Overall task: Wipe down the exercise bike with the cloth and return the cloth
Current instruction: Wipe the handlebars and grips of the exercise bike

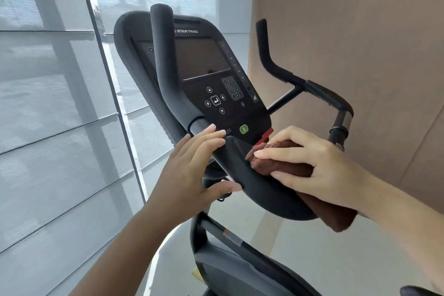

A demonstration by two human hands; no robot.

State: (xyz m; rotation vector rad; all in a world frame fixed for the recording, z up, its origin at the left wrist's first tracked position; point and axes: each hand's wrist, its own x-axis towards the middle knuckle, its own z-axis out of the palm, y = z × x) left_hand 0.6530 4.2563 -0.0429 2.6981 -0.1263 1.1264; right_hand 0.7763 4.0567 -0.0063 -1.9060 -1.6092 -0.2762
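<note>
Cloth, brown folded terry (286, 166), lies pressed under the right hand (319, 166) on the black padded ledge (254, 182) at the foot of the exercise bike's console. The right hand's fingers are laid flat along the cloth's top with the thumb tucked at its near edge, a loose clasp around the fold; the cloth's free end hangs past the wrist toward 4 o'clock. The left hand (192, 170) is spread wide and holds nothing; its fingertips touch the ledge's upper end and the base of the left handlebar, its thumb reaches under the ledge.

At 12 o'clock from the cloth stands the black console panel (211, 79), carrying a dark blank screen, a numeric keypad, arrow keys around an enter key, a green round button (243, 129) and a red tab (265, 136) just beside the cloth. White lettering above the screen reads "STAR TRAC". Black curved handlebars rise at 11 o'clock (163, 60) and 1 o'clock (283, 72).

From 9 to 11 o'clock hang translucent grey window blinds (48, 103) with a slanted frame post; from 1 to 3 o'clock runs a beige wall (360, 31). Pale grey floor (300, 243) lies at 6 o'clock.
</note>
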